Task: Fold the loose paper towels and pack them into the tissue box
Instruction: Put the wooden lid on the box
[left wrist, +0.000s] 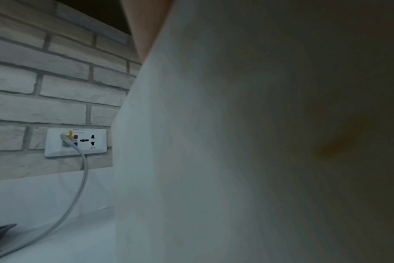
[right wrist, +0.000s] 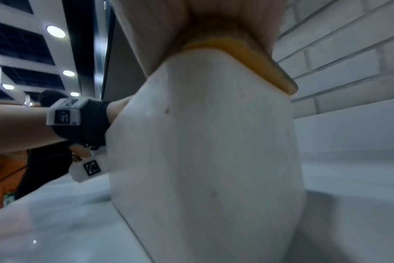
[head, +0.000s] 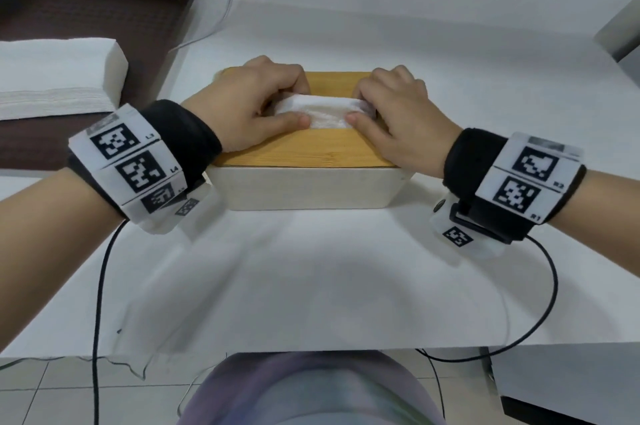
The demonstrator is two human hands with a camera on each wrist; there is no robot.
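Head view — my left hand and right hand each pinch one end of the folded white paper towel, fingers curled; its long axis runs left-right over the slot of the bamboo-lidded white tissue box; push goes straight down.

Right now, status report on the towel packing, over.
Left hand and right hand gripping folded towel at tissue box slot. Towel partly in. Nothing blocking.
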